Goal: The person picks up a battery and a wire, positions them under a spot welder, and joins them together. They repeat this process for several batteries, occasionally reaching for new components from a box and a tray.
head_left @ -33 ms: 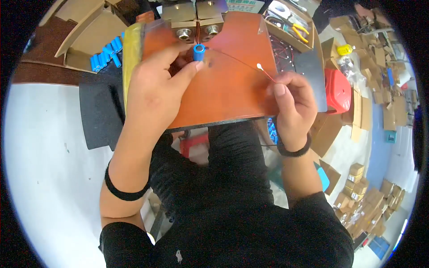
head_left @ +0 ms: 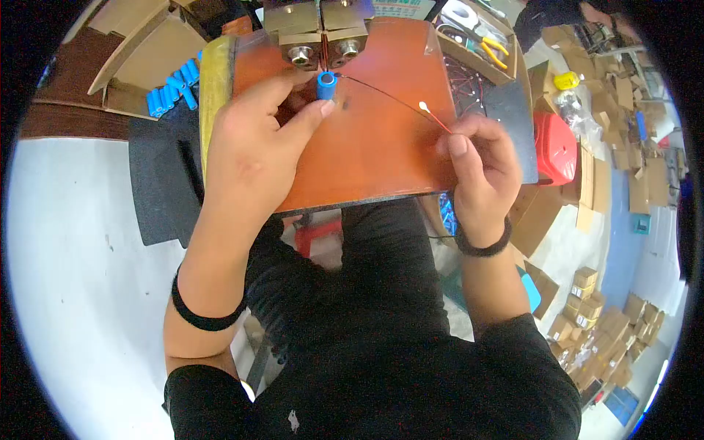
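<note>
My left hand pinches a blue cylindrical battery cell between thumb and fingers. The cell stands upright, its top end close beneath two thin copper-coloured electrode pins of a machine; whether they touch I cannot tell. From the cell's top a thin dark wire runs to the right toward my right hand. That hand is closed, thumb against forefinger, on a red wire with a small white tip. Where the dark wire ends in my fingers is hidden.
An orange work board lies under both hands. Metal machine blocks hang at its far edge. Blue cells lie by a cardboard box at left. Several wires and a tool box with yellow-handled pliers sit at right, beside a red stool.
</note>
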Demonstrator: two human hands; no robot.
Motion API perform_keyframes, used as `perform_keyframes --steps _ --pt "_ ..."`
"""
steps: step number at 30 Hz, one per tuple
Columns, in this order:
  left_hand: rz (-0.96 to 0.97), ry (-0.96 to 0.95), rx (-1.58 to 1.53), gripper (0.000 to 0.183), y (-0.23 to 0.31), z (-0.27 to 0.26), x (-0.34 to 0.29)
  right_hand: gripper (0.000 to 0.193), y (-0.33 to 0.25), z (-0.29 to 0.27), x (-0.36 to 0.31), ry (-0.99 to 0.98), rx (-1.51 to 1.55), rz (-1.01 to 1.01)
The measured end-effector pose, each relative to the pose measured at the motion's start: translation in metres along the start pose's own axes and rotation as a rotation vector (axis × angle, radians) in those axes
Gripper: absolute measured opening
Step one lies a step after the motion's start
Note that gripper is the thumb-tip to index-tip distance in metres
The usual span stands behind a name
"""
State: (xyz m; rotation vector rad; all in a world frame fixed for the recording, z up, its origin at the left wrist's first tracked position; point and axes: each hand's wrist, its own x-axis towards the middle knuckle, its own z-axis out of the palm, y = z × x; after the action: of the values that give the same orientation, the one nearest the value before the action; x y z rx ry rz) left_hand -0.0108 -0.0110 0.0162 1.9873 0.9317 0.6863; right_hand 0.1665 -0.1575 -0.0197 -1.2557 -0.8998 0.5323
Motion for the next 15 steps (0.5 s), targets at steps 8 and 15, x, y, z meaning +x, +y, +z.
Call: perform_keyframes --steps 8,15 --pt "0.035 0.028 -0.035 0.031 -0.0018 0.0010 0.0051 0.006 0.0048 0.0006 0.0088 -0.033 -0.154 -0.082" --pt "-0.064 -0.040 0.040 0.030 0.0054 -0.0030 0.0060 0.006 0.0001 0.0011 0.0065 -0.021 -0.229 -0.063"
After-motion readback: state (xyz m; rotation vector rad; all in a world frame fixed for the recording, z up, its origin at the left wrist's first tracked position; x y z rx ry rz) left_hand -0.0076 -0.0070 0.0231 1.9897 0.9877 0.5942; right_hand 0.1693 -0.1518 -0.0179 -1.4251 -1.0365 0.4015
